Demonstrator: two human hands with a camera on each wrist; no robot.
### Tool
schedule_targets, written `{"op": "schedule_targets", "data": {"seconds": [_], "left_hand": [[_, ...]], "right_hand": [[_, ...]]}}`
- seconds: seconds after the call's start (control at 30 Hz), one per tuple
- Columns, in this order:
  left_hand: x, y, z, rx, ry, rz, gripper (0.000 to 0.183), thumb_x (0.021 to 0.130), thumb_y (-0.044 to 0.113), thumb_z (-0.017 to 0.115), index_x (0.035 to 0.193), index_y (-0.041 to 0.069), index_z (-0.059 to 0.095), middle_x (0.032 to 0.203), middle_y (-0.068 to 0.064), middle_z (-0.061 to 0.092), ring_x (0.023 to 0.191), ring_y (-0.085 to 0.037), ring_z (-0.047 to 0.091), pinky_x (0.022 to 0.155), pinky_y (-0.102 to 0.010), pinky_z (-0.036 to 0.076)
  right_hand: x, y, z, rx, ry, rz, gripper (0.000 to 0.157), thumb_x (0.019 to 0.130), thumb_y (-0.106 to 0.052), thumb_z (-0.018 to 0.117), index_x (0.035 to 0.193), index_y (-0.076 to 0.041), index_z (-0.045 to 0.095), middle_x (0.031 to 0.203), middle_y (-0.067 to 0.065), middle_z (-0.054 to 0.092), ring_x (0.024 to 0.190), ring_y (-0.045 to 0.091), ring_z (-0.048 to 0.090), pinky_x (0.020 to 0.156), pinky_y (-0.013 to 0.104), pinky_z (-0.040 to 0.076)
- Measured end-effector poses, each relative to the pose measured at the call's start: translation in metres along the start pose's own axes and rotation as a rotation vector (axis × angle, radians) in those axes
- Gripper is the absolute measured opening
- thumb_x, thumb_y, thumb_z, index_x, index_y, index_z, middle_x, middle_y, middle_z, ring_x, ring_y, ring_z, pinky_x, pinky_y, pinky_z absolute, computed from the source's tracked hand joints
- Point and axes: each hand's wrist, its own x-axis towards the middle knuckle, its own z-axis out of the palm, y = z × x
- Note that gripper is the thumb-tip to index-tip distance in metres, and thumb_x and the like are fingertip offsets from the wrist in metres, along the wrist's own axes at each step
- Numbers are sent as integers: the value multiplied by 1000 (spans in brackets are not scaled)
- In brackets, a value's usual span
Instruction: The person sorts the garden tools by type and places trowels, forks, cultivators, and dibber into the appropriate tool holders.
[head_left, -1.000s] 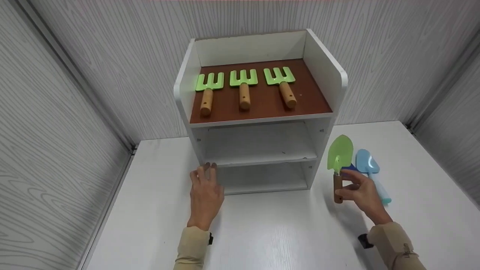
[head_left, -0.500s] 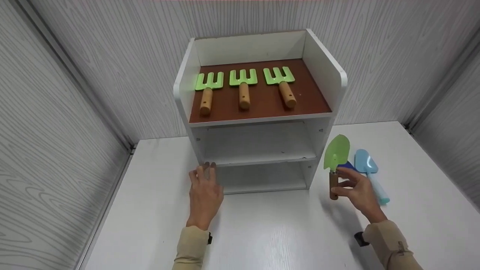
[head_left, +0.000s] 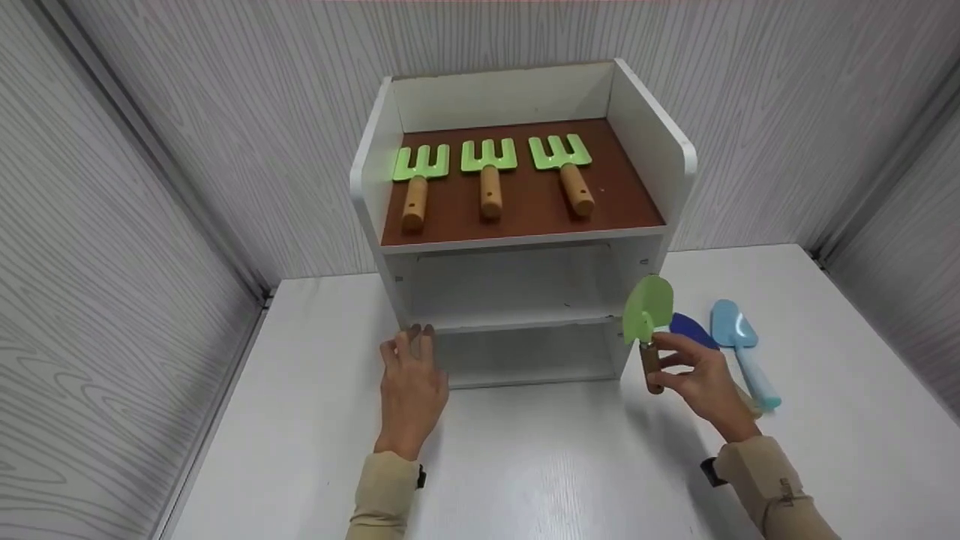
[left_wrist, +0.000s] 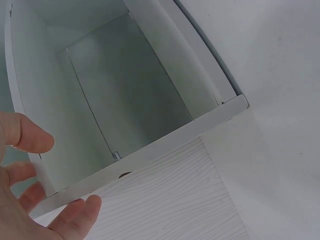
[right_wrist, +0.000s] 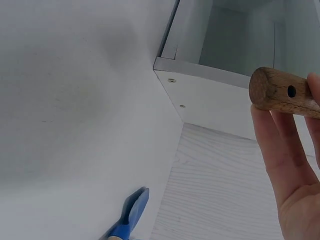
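Observation:
My right hand [head_left: 699, 380] pinches the brown wooden handle of a hand trowel [head_left: 649, 309] with a green blade. The trowel is raised, blade up, in front of the cabinet's right side. In the right wrist view only the wooden handle [right_wrist: 284, 92] shows; the blade is out of frame. My left hand [head_left: 410, 397] holds the left side panel of the white shelf unit [head_left: 521, 240], where the middle shelf meets it. Its fingers [left_wrist: 90, 209] lie on both sides of the panel edge. Three green hand forks [head_left: 489, 166] with wooden handles lie in a row on the brown top.
Right of the unit, a blue trowel [head_left: 691, 328], partly hidden by my right hand, lies on the white table [head_left: 525, 465]. Beside it lies a light-blue trowel [head_left: 739, 334]. Raised walls edge the unit's top. Grey wood-grain panels [head_left: 135, 300] enclose the table.
My right hand has moved left with the green trowel, bringing it in front of the unit's right edge and revealing more of the blue trowel. The left hand stays in place.

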Motion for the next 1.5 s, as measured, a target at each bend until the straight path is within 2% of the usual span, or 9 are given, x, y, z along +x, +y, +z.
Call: {"op": "schedule_targets", "data": {"seconds": [0.17, 0.5, 0.67, 0.9, 1.0, 1.23, 1.5], "left_hand": [[0, 0, 1, 6, 1, -2, 56, 82, 0, 76, 132, -8, 53, 121, -26, 42, 112, -48, 46, 68, -38, 60], [0, 0, 1, 22, 23, 12, 56, 81, -1, 76, 132, -7, 53, 122, -26, 43, 111, -47, 47, 68, -38, 60], [0, 0, 1, 11, 24, 13, 56, 82, -2, 75, 133, -8, 53, 123, -25, 43, 111, -47, 47, 67, -38, 60], [0, 0, 1, 2, 29, 15, 54, 82, -5, 72, 133, -9, 53, 122, -27, 44, 109, -47, 47, 66, -36, 59], [1, 0, 1, -3, 24, 16, 54, 82, -4, 71, 133, -9, 53, 122, -27, 43, 109, -47, 46, 67, -37, 59], [0, 0, 1, 1, 20, 6, 53, 83, -3, 73, 132, -8, 53, 121, -27, 43, 110, -48, 46, 67, -37, 59], [0, 1, 1, -21, 23, 3, 54, 82, -5, 72, 133, -9, 53, 123, -26, 42, 111, -47, 45, 68, -37, 59]], "right_hand": [[3, -8, 4, -28, -86, -31, 53, 79, 15, 75, 129, 0, 66, 117, 18, 68, 93, 31, 70, 68, 28, 59], [7, -26, 5, -89, -192, -52, 56, 78, 10, 78, 132, 0, 65, 119, 17, 69, 89, 29, 71, 70, 31, 59], [10, -36, 6, -34, -259, 5, 59, 77, 6, 80, 133, 2, 63, 119, 20, 68, 87, 26, 71, 70, 33, 58], [13, -44, 5, 103, -367, 100, 65, 78, 3, 79, 137, 11, 53, 123, 28, 62, 87, 30, 69, 67, 37, 60], [14, -46, 6, 154, -388, 149, 66, 79, 1, 79, 138, 12, 52, 122, 26, 62, 88, 29, 68, 67, 39, 60], [19, -50, 7, 223, -423, 173, 64, 80, -2, 78, 137, 12, 51, 118, 20, 62, 88, 26, 67, 65, 39, 60], [23, -58, 11, 295, -470, 217, 66, 82, -4, 77, 138, 12, 47, 116, 20, 61, 94, 29, 67, 65, 37, 59]]}}
